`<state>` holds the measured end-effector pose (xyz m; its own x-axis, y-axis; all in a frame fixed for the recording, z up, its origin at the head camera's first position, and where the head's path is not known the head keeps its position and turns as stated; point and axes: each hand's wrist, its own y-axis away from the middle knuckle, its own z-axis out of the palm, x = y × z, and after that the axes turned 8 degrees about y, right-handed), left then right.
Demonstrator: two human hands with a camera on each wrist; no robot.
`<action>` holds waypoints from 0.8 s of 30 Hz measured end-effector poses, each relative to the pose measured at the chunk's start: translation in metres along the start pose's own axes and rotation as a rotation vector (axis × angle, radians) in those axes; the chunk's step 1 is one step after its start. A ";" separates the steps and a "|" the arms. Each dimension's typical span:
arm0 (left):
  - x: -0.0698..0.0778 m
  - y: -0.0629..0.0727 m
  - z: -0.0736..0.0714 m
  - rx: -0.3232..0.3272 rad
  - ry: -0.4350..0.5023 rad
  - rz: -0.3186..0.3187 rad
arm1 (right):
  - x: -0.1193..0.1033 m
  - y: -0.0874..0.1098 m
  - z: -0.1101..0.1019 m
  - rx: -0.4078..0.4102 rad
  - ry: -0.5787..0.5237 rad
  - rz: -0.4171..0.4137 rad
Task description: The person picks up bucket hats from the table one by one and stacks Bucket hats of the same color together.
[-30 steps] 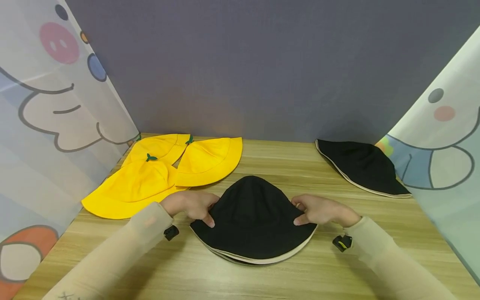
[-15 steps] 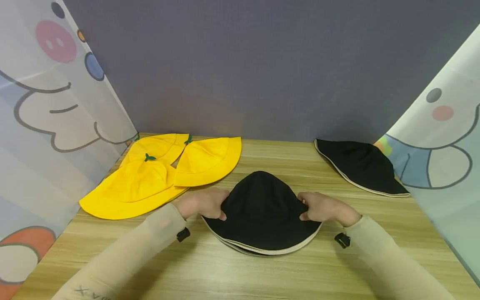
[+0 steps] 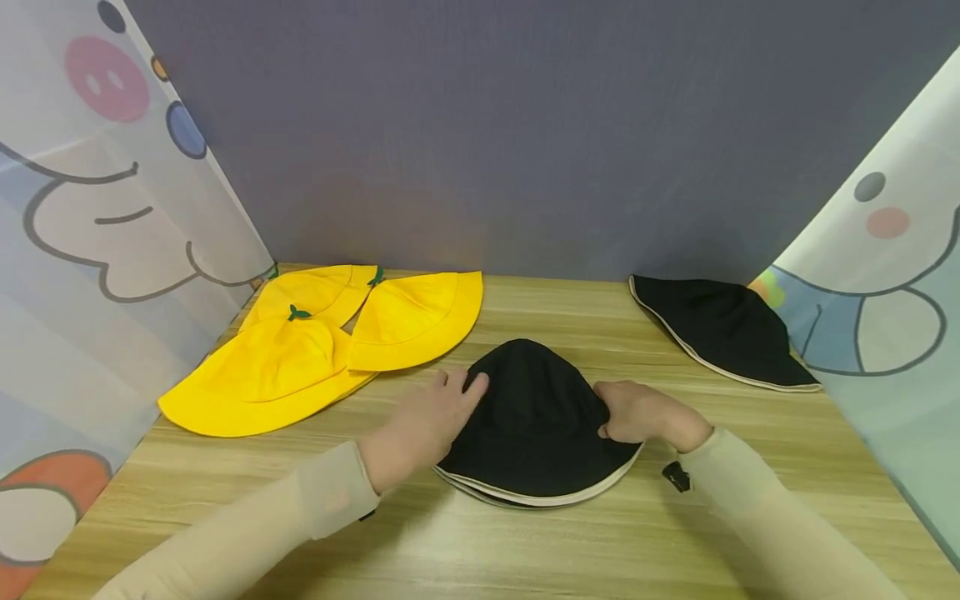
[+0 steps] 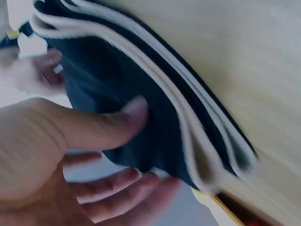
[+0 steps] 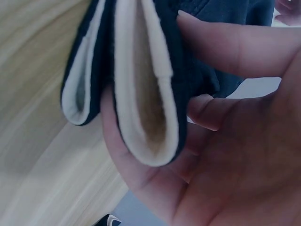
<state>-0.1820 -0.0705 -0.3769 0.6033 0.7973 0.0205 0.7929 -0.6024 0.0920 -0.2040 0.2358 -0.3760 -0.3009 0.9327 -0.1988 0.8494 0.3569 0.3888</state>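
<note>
Two black bucket hats with cream-edged brims lie stacked and folded flat at the table's centre. The upper hat [image 3: 536,425] covers most of the lower hat [image 5: 75,89], whose brim edge shows beneath it. My right hand [image 3: 645,412] pinches the upper brim at its right corner, thumb on top; one finger reaches between the two brims in the right wrist view. My left hand [image 3: 420,425] is at the stack's left side, fingers loosely extended. In the left wrist view its blurred thumb [image 4: 108,127] lies over the black cloth; whether it touches is unclear.
Several yellow hats, including a front one [image 3: 270,375] and a right one [image 3: 420,321], overlap at the back left. Another black hat [image 3: 712,329] lies at the back right. A grey panel [image 3: 480,142] and printed side curtains [image 3: 885,275] enclose the wooden table [image 3: 750,500].
The black hat stack has shifted right and slightly back. My left hand has let go of the left brim corner and loosened its fingers, while my right hand keeps its grip.
</note>
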 end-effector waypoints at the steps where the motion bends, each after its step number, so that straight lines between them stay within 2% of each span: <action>1: 0.003 0.002 0.001 0.007 -0.043 0.042 | 0.000 0.000 0.000 -0.002 0.000 0.001; 4: 0.008 0.005 0.003 0.019 -0.124 0.138 | -0.001 0.000 0.000 -0.004 0.011 0.001; 6: 0.009 0.006 0.004 0.018 -0.111 0.163 | -0.002 0.000 0.000 -0.007 0.020 0.004; 8: 0.008 0.008 0.004 0.014 -0.061 0.160 | -0.002 -0.001 0.000 -0.009 0.028 0.006; 13: 0.006 0.011 0.003 -0.047 0.074 0.146 | -0.004 -0.002 -0.001 -0.017 0.037 0.015; 15: 0.006 0.009 0.002 -0.078 0.075 0.147 | -0.003 -0.003 0.000 -0.017 0.034 0.016; 18: 0.009 0.005 0.001 -0.111 0.027 0.139 | -0.001 -0.004 0.002 -0.013 0.023 0.005; 24: 0.020 -0.004 0.003 -0.160 -0.016 0.065 | 0.005 -0.003 0.001 -0.003 -0.029 -0.017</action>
<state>-0.1732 -0.0520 -0.3796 0.6554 0.7551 0.0159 0.7289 -0.6379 0.2485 -0.2073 0.2390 -0.3794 -0.3023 0.9248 -0.2311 0.8432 0.3725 0.3877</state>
